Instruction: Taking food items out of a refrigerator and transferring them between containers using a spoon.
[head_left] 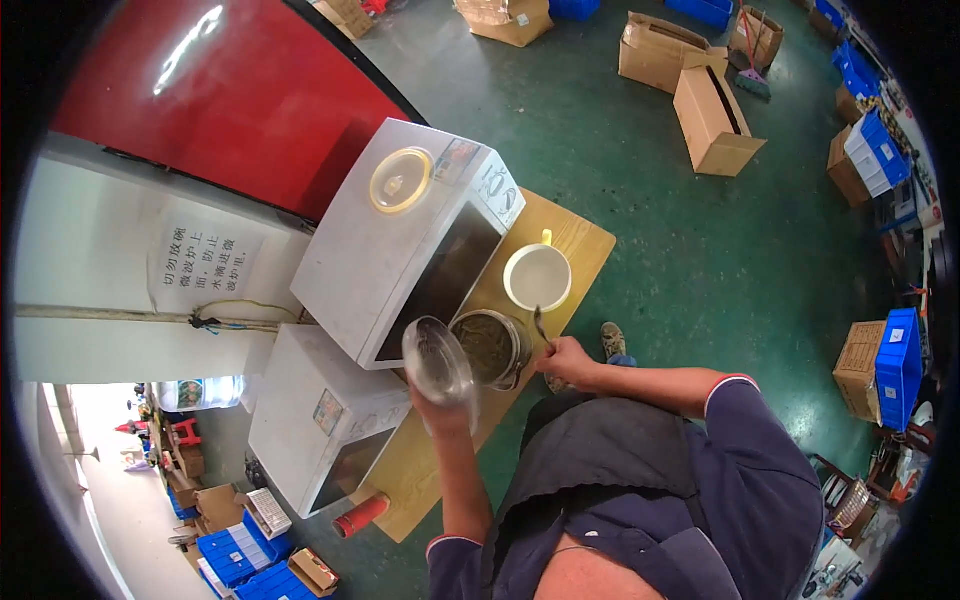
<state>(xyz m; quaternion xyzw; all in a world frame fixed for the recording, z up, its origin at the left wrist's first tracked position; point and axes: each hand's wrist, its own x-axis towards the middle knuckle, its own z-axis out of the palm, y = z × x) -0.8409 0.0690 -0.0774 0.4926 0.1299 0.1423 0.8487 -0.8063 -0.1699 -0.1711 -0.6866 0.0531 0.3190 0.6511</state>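
Observation:
My left hand (440, 412) is closed on a shiny round metal bowl (438, 362), tilted at the near left side of a metal pot (516, 372). Dark greenish contents (487, 345) fill much of that pot, though I cannot make out what they are. In my closed right hand (570, 362), right of the pot, is a spoon (540, 322) with its upper end pointing up. Just beyond the pot stands a white bowl (567, 285) with a yellow tab, apparently with pale liquid inside. All these are over a narrow wooden table (572, 232).
Two white microwave ovens (350, 270) stand along the table's left side. A round translucent lid (402, 182) with a yellow rim lies on the farther one. A red cylinder (362, 514) is at the table's near end. Cardboard boxes (715, 120) stand on the green floor.

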